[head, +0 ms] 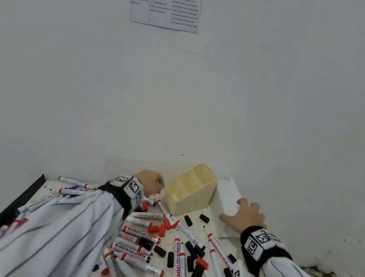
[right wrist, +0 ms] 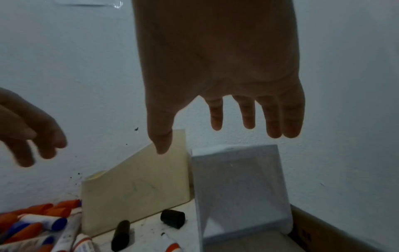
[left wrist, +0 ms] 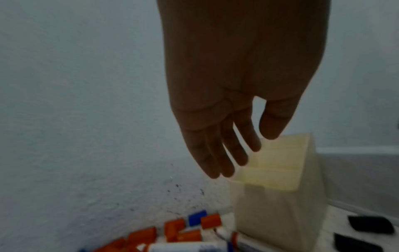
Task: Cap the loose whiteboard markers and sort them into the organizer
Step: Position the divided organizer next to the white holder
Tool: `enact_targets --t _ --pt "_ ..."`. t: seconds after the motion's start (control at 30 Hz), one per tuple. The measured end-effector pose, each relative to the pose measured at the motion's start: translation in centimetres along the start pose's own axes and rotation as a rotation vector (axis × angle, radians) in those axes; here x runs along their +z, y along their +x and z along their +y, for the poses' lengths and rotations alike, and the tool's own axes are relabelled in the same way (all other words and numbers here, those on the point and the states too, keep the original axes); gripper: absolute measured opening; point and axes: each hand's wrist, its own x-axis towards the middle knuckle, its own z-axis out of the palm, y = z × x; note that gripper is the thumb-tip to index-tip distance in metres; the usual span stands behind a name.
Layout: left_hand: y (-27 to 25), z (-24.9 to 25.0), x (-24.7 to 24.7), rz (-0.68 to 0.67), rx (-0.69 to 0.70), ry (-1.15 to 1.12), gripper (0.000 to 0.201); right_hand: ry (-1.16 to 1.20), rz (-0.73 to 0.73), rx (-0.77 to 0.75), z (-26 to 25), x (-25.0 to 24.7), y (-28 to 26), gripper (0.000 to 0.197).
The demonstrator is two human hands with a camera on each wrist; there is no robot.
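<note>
A cream organizer (head: 191,190) with slanted compartments stands against the wall; it also shows in the left wrist view (left wrist: 278,170) and the right wrist view (right wrist: 138,184). Beside it on the right stands a white organizer (head: 226,202), seen too as the white organizer (right wrist: 239,184). Many markers (head: 141,233) and loose red caps (head: 162,227) and black caps (head: 192,251) litter the table. My left hand (head: 150,181) hovers just left of the cream organizer, fingers straight (left wrist: 218,153), holding nothing. My right hand (head: 244,214) is spread open by the white organizer, fingers (right wrist: 248,116) straight and empty.
A white wall with a taped printed sheet (head: 165,3) rises right behind the organizers. The table's dark edge (head: 17,205) runs along the left. Striped sleeves cover part of the marker pile. Blue-capped markers (right wrist: 49,221) lie left of the cream organizer.
</note>
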Motion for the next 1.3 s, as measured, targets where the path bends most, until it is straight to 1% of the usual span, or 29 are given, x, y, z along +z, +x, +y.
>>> enact_targets --t 0.07,0.13,0.17,0.23,0.27,0.37,0.5,0.6,0.7,0.83,0.9,0.93,0.97,1.03,1.07,1.13,1.17,1.23,1.3 --pt "1.2 0.6 1.7 -0.005 -0.023 -0.024 0.034 -0.010 -0.015 0.029 -0.1 0.5 0.5 0.081" --pt "1.9 1.5 3.8 -0.048 -0.026 -0.018 0.041 -0.049 -0.059 0.037 -0.2 1.1 0.9 0.084" --pt "2.3 1.8 4.6 -0.049 -0.020 -0.006 0.044 -0.076 -0.076 0.042 -0.3 1.3 1.1 0.084" --pt "3.1 1.9 5.9 -0.009 0.006 0.023 0.047 -0.128 -0.096 0.058 -0.6 1.8 1.6 0.080" --pt "3.4 1.9 6.3 0.011 0.031 0.044 0.045 -0.139 -0.102 0.065 -0.7 1.9 1.9 0.076" --pt "4.0 2.1 7.3 0.004 0.059 0.173 0.034 -0.123 -0.116 0.085 -0.6 2.1 2.2 0.064" --pt "4.6 2.1 7.7 0.039 0.082 0.356 0.030 -0.087 -0.069 0.064 -0.4 1.8 2.5 0.058" --pt "4.9 1.9 7.9 0.059 0.131 0.404 0.031 -0.020 -0.003 0.054 -0.6 0.9 2.3 0.058" --pt "4.9 1.9 8.0 0.082 0.163 0.421 0.030 0.087 0.099 0.009 -1.3 -0.6 2.2 0.065" --pt "4.9 2.1 8.1 0.094 0.147 0.364 0.031 0.218 0.325 -0.106 -2.4 -2.9 2.7 0.069" --pt "5.1 2.1 8.0 0.128 0.123 0.259 0.040 0.284 0.405 -0.164 -2.9 -4.0 3.5 0.066" --pt "5.3 2.2 7.9 0.155 0.110 0.182 0.042 0.308 0.426 -0.190 -3.1 -4.5 4.0 0.062" --pt "5.5 2.2 7.8 0.187 0.095 0.104 0.039 0.328 0.433 -0.212 -3.3 -4.8 4.5 0.057" --pt "6.1 2.2 7.4 0.252 0.056 -0.023 0.032 0.329 0.420 -0.243 -3.6 -5.1 5.3 0.047" --pt "6.4 2.2 7.3 0.269 0.026 -0.062 0.036 0.309 0.411 -0.254 -3.8 -5.0 5.7 0.044" --pt "7.1 2.1 7.2 0.239 -0.033 -0.107 0.046 0.234 0.418 -0.263 -4.2 -4.9 6.1 0.041" --pt "7.4 2.0 7.3 0.202 -0.047 -0.117 0.045 0.175 0.417 -0.255 -4.3 -4.9 6.1 0.041" --pt "8.1 1.9 7.3 0.143 -0.057 -0.110 0.036 0.035 0.328 -0.220 -4.3 -4.7 6.3 0.049" --pt "8.5 1.8 7.2 0.141 -0.064 -0.073 0.032 -0.104 0.190 -0.247 -4.1 -4.7 6.6 0.067"
